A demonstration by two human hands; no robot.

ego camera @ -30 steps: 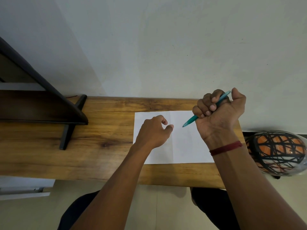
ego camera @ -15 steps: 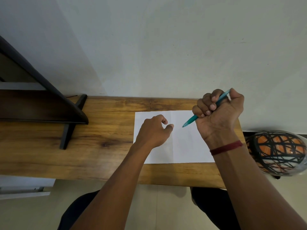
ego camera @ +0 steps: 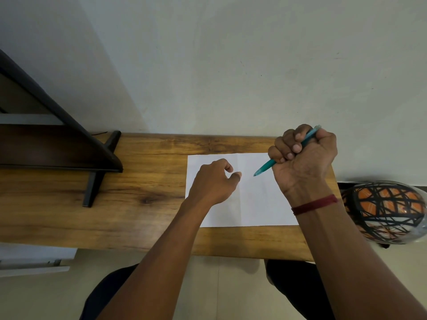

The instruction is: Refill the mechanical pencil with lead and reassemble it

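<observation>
A teal mechanical pencil is gripped in the fist of my right hand, held above the right part of a white paper sheet. Its tip points down and left toward my left hand, and its top end sticks out by my thumb. My left hand rests on the sheet with fingers curled, thumb and forefinger close together with a small gap. No lead is visible between them; it may be too thin to see.
The sheet lies on a wooden desk against a pale wall. A dark shelf stand occupies the desk's left. An orange-and-black patterned ball sits past the desk's right edge. My knees show below the front edge.
My right thumb has lowered and closed in beside the pencil's top end. The pencil tip and my left hand have hardly moved.
</observation>
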